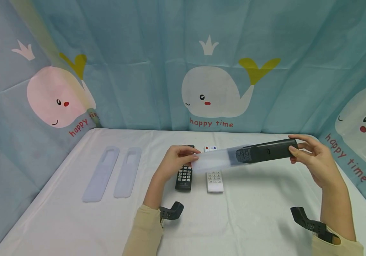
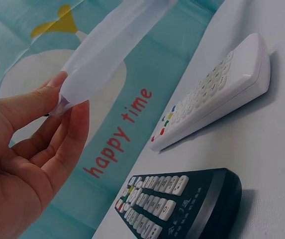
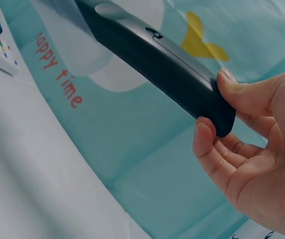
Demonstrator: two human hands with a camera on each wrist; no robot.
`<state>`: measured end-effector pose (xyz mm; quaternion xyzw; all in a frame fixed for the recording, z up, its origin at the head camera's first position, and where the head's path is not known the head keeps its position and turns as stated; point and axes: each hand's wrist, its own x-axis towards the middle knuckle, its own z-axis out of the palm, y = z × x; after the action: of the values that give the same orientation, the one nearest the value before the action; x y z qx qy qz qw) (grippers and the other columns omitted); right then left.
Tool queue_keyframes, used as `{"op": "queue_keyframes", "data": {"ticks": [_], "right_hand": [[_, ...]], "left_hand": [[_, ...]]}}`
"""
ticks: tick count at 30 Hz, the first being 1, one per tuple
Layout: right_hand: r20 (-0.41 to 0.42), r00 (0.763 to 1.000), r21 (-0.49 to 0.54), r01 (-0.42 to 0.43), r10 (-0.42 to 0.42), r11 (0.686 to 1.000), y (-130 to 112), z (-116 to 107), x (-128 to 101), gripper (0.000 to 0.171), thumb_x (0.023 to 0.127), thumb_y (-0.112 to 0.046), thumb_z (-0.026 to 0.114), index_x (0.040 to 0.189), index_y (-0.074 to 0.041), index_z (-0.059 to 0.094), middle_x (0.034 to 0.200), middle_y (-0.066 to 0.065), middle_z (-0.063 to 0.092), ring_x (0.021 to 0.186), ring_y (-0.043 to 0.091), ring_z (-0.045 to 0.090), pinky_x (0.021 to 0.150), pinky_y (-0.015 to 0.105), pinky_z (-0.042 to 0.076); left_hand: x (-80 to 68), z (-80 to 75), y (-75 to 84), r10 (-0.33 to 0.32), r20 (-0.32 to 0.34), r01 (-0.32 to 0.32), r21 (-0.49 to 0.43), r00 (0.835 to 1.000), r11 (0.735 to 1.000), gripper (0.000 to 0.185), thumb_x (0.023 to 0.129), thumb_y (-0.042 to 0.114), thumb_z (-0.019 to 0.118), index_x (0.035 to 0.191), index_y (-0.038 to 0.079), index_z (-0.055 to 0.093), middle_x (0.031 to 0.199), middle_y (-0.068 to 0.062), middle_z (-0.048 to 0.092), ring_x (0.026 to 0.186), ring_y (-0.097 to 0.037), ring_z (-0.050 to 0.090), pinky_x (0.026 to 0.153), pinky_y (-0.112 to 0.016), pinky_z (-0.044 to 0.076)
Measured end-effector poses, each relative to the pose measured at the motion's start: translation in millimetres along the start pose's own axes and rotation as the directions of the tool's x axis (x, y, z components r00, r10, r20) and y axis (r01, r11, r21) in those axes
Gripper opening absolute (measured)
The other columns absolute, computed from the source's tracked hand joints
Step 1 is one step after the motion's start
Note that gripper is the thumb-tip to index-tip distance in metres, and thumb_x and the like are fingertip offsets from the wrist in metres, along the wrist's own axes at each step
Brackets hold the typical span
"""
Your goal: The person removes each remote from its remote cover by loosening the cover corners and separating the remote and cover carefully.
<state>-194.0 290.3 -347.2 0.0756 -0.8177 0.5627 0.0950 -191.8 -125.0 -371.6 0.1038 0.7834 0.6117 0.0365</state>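
1. Right hand (image 1: 317, 161): fingers curled round the butt end of a dark remote control (image 1: 267, 150); thumb on the upper edge, fingertips (image 3: 204, 137) under the end cap; the remote is held in the air above the table, back face toward the head camera, lying roughly level
2. Left hand (image 1: 174, 161): thumb and forefinger pinch the closed end of a translucent silicone sleeve (image 1: 213, 160); the remaining fingers are loosely curled beneath and hold nothing else
3. Sleeve and remote: the far end of the dark remote sits inside the open end of the sleeve; the rest of the sleeve stretches flat between the two hands
4. Directly below the sleeve, on the white tablecloth (image 1: 250, 213): a black remote (image 1: 184, 176) and a white remote (image 1: 214, 176), side by side, keypads up, close but not touching
5. Well to the left on the cloth: two more translucent sleeves (image 1: 112, 173), flat and parallel, just beside each other
6. Backdrop: teal fabric printed with whales (image 1: 215, 92) and the words "happy time"
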Motion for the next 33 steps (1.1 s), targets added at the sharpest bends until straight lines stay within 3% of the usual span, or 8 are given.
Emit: {"op": "queue_keyframes", "data": {"ticks": [6,12,19,28,33], "right_hand": [[-0.017,1.000,-0.040,-0.009,0.008,0.999,-0.1,-0.9,-0.4,0.041,0.104,-0.005,0.066,0.137,-0.028,0.066,0.096,-0.014,0.063,0.071,0.005,0.068,0.071,0.011,0.054],[-0.033,0.999,0.009,-0.024,0.025,1.000,-0.5,-1.0,-0.4,0.041,0.103,-0.005,0.067,0.136,-0.030,0.066,0.099,-0.013,0.062,0.072,0.004,0.068,0.072,0.009,0.053],[-0.047,0.998,0.079,-0.028,0.032,0.996,-2.4,0.9,-1.1,0.040,0.102,-0.003,0.068,0.133,-0.029,0.067,0.101,-0.010,0.061,0.072,0.003,0.069,0.073,0.008,0.053],[-0.055,0.998,0.151,0.015,-0.007,0.988,-7.3,2.1,-3.9,0.045,0.101,0.003,0.065,0.134,-0.028,0.068,0.103,-0.009,0.059,0.071,0.003,0.069,0.073,0.007,0.051],[-0.059,0.997,0.177,0.068,-0.058,0.982,-7.8,3.1,-4.0,0.047,0.101,0.007,0.064,0.135,-0.024,0.069,0.105,-0.009,0.060,0.072,0.002,0.069,0.075,0.006,0.050]], "left_hand": [[-1.0,-3.4,-1.2,-0.014,-0.022,0.014,0.002,1.000,1.000,0.020,0.096,0.003,0.075,0.116,0.001,0.079,0.114,-0.013,0.076,0.087,-0.013,0.067,0.078,-0.025,0.060],[-0.7,-4.4,-3.3,-0.016,-0.030,0.016,0.016,0.999,1.000,0.020,0.096,0.003,0.075,0.116,0.000,0.079,0.114,-0.014,0.076,0.087,-0.014,0.068,0.079,-0.026,0.061],[-1.4,-4.8,-1.8,-0.029,0.010,0.029,0.029,1.000,0.999,0.024,0.098,0.006,0.075,0.120,-0.001,0.077,0.117,-0.015,0.075,0.088,-0.015,0.068,0.081,-0.027,0.061],[-0.6,-2.5,-2.4,-0.018,0.029,0.015,0.082,0.999,0.997,0.024,0.098,0.011,0.076,0.119,0.000,0.077,0.110,-0.013,0.075,0.079,-0.014,0.065,0.087,-0.050,0.061],[-0.8,-0.1,-1.6,-0.032,0.028,0.029,0.105,0.999,0.994,0.024,0.097,0.011,0.077,0.118,0.002,0.078,0.107,-0.011,0.074,0.078,-0.015,0.065,0.086,-0.050,0.062]]}}
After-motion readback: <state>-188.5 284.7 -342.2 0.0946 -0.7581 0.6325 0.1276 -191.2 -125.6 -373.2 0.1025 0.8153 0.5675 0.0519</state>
